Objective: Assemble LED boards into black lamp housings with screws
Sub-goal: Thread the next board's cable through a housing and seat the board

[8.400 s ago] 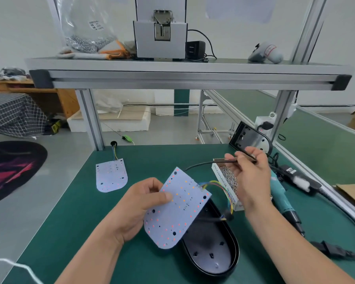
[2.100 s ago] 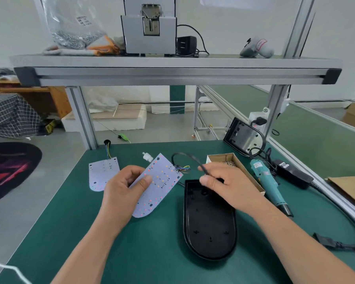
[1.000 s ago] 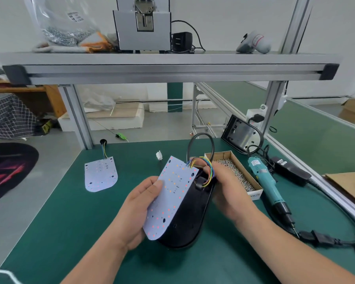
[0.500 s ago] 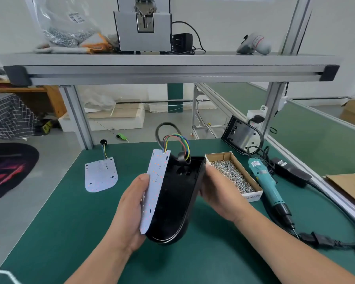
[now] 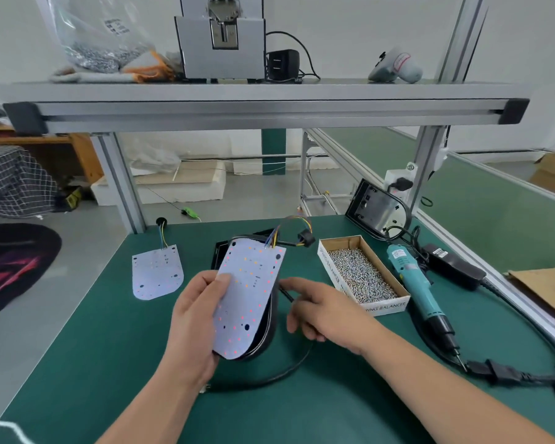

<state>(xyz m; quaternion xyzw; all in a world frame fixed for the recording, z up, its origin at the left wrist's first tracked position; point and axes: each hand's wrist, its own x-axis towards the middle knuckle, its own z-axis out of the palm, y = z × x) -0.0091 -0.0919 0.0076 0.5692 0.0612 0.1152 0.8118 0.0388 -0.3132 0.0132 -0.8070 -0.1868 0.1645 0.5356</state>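
A: While we've got the left hand (image 5: 196, 318) gripping the LED board (image 5: 250, 293), thumb on its dotted face, fingers behind, how many boards do we count?

B: 2. One held up and tilted, approx. mid-mat (image 5: 77, 347). The second board (image 5: 157, 272) lies flat on the mat to its left, well apart, w/ short wires at its far edge.

A: Housings?

B: Also 2. The black housing (image 5: 269, 328) sits right behind the held board, w/ only its rim showing on the right and at the bottom. We can't tell if it touches the mat. The second housing (image 5: 377, 213) leans at the back right, near the frame post.

A: Right hand?

B: Our right hand (image 5: 318, 312) is just beside that rim, fingers loosely curved, index reaching toward it. 1 black cable (image 5: 260, 381) runs under it. We can't tell whether we pinch it.

A: Wires?

B: 1 wire bundle (image 5: 293, 224), coloured, loops off the held board's top edge to a black ring.

A: Rest?

B: 1 screw box (image 5: 385, 307), open and full, right of the hands. 1 teal screwdriver (image 5: 414, 283) lies just beside it. 1 black adapter (image 5: 452, 267) sits beyond that.
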